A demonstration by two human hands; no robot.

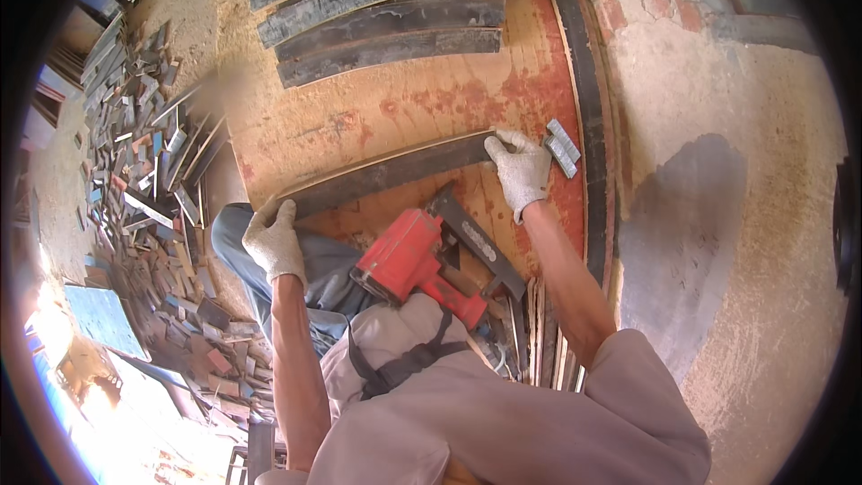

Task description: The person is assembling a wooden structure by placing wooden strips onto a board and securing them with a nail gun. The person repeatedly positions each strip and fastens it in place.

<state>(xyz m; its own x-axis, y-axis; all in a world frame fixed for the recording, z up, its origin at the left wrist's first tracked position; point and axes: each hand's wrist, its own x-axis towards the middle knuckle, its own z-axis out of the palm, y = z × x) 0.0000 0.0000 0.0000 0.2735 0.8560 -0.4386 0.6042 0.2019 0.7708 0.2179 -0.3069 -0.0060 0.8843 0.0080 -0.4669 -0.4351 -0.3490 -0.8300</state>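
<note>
A pale plastered surface (745, 216) with patches of exposed brick is located to the right of the bench (332, 99), whose wooden top is stained red in places. To the left of the bench, a scrap pile (171, 189) of small wood offcuts is spread. On the far part of the bench, several dark strips (386, 54) are laid roughly side by side. A dark rail (590, 126) is run along the right edge of the bench. Across the near part of the bench, the held strip (395, 173) is extended from left to right. At the near side of the bench, a red nail gun (401, 254) with a black magazine (480, 247) is positioned; its support cannot be fully made out. At the left side of the bench, the left end of the held strip is gripped between thumb and fingers by the gloved left hand (274, 242). Over the right part of the bench, the opposite end is pinched by the gloved right hand (523, 168). Near the right edge of the bench, a grey fastener clip (563, 149) is placed
</note>
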